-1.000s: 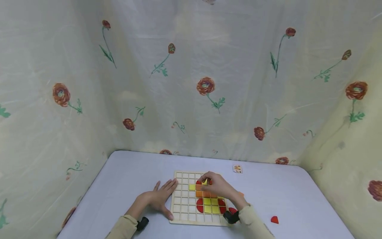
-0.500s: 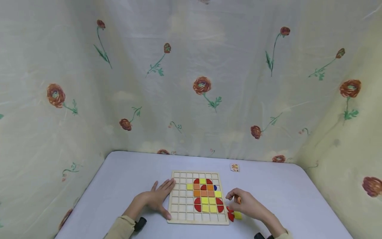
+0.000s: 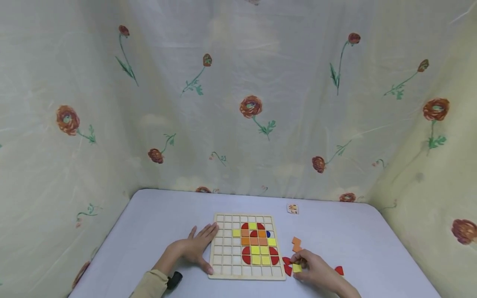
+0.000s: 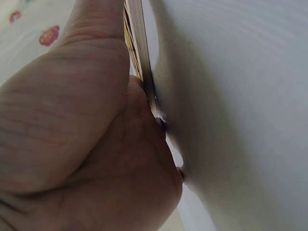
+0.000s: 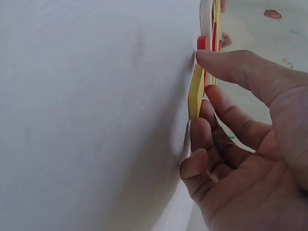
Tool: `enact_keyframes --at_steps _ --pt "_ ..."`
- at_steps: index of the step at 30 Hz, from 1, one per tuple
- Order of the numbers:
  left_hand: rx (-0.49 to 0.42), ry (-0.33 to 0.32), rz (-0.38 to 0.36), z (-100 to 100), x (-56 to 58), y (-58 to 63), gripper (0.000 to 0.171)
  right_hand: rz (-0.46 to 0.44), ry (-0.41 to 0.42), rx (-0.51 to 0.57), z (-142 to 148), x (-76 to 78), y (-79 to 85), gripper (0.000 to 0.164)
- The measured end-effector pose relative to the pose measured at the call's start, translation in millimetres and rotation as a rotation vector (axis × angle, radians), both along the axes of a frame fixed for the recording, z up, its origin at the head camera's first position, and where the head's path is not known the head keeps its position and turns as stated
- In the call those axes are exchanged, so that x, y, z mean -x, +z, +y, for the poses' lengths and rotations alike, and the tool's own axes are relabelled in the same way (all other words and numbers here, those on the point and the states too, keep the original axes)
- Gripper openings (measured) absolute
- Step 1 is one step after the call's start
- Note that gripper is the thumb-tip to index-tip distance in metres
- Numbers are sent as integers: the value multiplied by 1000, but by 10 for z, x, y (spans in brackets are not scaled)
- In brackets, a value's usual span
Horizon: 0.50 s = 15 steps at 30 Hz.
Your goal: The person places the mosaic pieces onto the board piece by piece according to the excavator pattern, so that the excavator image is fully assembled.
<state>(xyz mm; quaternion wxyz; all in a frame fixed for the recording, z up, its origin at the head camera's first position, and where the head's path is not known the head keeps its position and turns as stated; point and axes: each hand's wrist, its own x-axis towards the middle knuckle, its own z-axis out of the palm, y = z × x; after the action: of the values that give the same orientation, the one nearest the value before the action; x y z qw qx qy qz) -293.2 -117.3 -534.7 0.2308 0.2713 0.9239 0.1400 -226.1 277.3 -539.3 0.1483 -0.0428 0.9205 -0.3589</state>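
Note:
My left hand (image 3: 195, 250) lies with spread, straight fingers along the left edge of a wooden grid board (image 3: 246, 278), thumb near its front corner. In the left wrist view, the palm of that hand (image 4: 96, 134) is beside the board's side. My right hand (image 3: 318, 271) pinches a yellow square tile (image 3: 297, 268) just right of the board. The right wrist view shows thumb and fingertips at the edges of this tile (image 5: 195, 94), close over the table. Red, yellow and orange pieces and a small blue piece (image 3: 268, 234) fill cells on the board's right side.
Red quarter-round pieces (image 3: 287, 270) lie between the board and my right hand. Orange square tiles (image 3: 296, 241) are behind that hand, and another red piece (image 3: 339, 270) is to its right. A small picture card (image 3: 292, 209) lies farther back. Flowered cloth (image 3: 238, 103) hangs around the table.
From over the board, my right hand has moved right and toward me, down to the loose pieces, and now pinches the yellow tile. The left hand stays at the board's edge.

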Motion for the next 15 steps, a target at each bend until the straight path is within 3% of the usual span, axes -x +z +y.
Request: enact_keyframes --at_steps 9,15 --pt "-2 1 6 4 7 0 131 74 -107 -8 58 117 -39 28" --pt "3 3 5 4 -5 0 131 187 -171 2 133 298 -30 25"
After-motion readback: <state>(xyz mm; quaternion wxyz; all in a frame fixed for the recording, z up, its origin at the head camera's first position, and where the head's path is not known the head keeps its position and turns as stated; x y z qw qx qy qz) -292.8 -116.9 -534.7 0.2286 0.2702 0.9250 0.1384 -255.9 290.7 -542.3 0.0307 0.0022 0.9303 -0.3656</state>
